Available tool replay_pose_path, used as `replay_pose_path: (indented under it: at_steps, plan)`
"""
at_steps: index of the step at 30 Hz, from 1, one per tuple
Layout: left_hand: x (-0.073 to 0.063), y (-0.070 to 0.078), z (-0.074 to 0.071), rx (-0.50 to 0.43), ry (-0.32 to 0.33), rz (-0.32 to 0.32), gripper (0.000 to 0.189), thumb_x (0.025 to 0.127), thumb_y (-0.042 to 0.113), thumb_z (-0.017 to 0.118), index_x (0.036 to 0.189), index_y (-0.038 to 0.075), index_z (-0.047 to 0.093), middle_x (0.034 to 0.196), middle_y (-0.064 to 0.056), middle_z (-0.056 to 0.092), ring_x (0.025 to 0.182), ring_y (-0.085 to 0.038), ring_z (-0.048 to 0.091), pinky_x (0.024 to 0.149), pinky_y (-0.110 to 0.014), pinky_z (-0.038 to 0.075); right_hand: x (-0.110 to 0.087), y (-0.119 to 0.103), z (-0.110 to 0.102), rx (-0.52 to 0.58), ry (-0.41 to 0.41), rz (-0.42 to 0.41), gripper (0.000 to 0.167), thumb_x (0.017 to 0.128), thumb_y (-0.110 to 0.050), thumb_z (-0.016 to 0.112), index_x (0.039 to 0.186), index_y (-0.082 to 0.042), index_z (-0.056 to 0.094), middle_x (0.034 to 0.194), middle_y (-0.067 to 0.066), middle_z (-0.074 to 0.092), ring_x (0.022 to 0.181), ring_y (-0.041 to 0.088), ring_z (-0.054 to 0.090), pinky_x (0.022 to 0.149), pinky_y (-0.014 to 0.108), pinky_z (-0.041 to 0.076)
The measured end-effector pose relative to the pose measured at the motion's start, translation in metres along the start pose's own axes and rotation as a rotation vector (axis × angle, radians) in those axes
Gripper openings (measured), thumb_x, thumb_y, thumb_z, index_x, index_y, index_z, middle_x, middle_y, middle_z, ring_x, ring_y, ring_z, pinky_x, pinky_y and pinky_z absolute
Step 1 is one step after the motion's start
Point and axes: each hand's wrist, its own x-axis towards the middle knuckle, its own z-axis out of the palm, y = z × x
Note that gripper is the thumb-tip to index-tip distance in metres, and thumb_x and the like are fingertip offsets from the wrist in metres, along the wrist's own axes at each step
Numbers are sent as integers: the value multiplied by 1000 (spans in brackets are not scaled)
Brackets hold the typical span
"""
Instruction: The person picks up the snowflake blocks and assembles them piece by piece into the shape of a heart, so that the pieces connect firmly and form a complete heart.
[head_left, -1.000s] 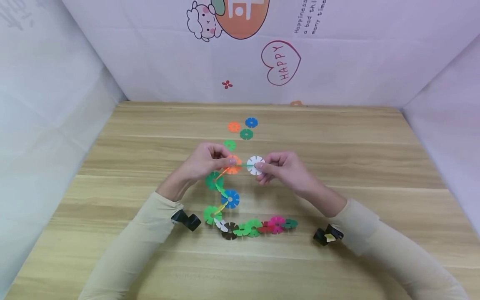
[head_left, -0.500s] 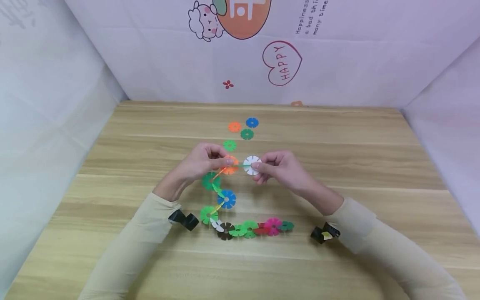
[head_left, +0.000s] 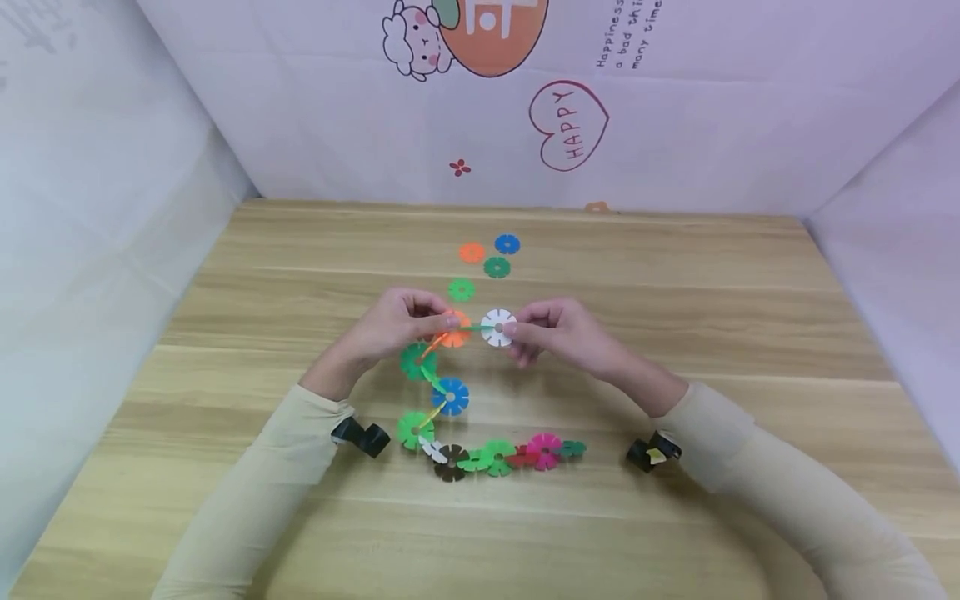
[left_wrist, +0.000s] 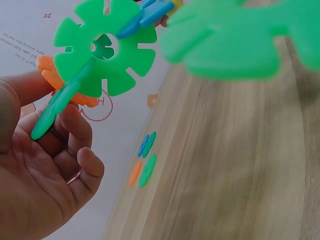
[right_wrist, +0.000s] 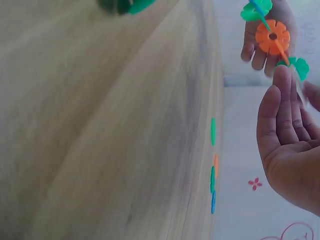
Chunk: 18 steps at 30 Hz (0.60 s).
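Note:
A chain of slotted plastic snowflake discs hangs between my hands and curves down toward the front of the table. My left hand [head_left: 393, 325] pinches an orange disc [head_left: 455, 337] near the chain's upper end. My right hand [head_left: 566, 335] pinches a white disc [head_left: 493, 327] between thumb and fingers. A green disc [head_left: 476, 327], seen edge-on, links the orange and white ones. Lower in the chain are a blue disc [head_left: 451, 397], a light green disc [head_left: 415, 430], a dark brown disc [head_left: 450, 468] and a pink disc [head_left: 545, 444]. In the left wrist view a green disc [left_wrist: 135, 55] hangs beside my fingers.
Several loose discs lie beyond my hands: light green [head_left: 461, 289], orange [head_left: 472, 252], dark green [head_left: 497, 267] and blue [head_left: 507, 244]. A wooden table [head_left: 675, 283] spreads around, with a white printed cloth [head_left: 697, 125] behind it and at both sides.
Both hands have drifted slightly left with the chain, and the discs between them follow. The grip on the orange and white discs stays the same. Loose discs have not been moved.

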Motion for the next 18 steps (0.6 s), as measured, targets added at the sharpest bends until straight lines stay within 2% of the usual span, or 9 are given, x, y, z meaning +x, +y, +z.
replay_pose_path:
  at_steps: [4, 7, 13, 18]
  plan:
    - [-1, -2, -4, 2, 8, -11, 17, 99, 17, 74, 105, 1, 78, 81, -1, 70, 73, -18, 59, 64, -24, 47, 8, 6, -13, -28, 9, -18, 24, 106, -17, 63, 111, 4, 73, 93, 23, 74, 75, 28, 72, 79, 50, 63]
    - [-3, -3, -7, 5, 11, -23, 18, 100, 17, 73, 106, 1, 78, 81, -1, 70, 72, -18, 59, 64, -25, 47, 19, 10, -24, -71, 24, -18, 26, 107, -17, 62, 114, 7, 71, 94, 24, 73, 76, 30, 71, 76, 46, 63]
    - [-6, -2, -9, 7, 17, -40, 19, 100, 19, 74, 107, 2, 78, 80, -1, 69, 71, -18, 58, 62, -25, 46, 52, 12, -42, -293, 66, -5, 28, 106, -18, 64, 118, 6, 70, 101, 23, 73, 82, 33, 69, 73, 38, 61]
    - [-8, -3, -9, 0, 17, -27, 19, 100, 18, 73, 107, 1, 78, 83, -1, 72, 75, -18, 61, 67, -26, 48, 80, 14, -51, -496, 93, 32, 29, 104, -17, 66, 126, 2, 68, 101, 20, 73, 78, 30, 70, 66, 31, 56]
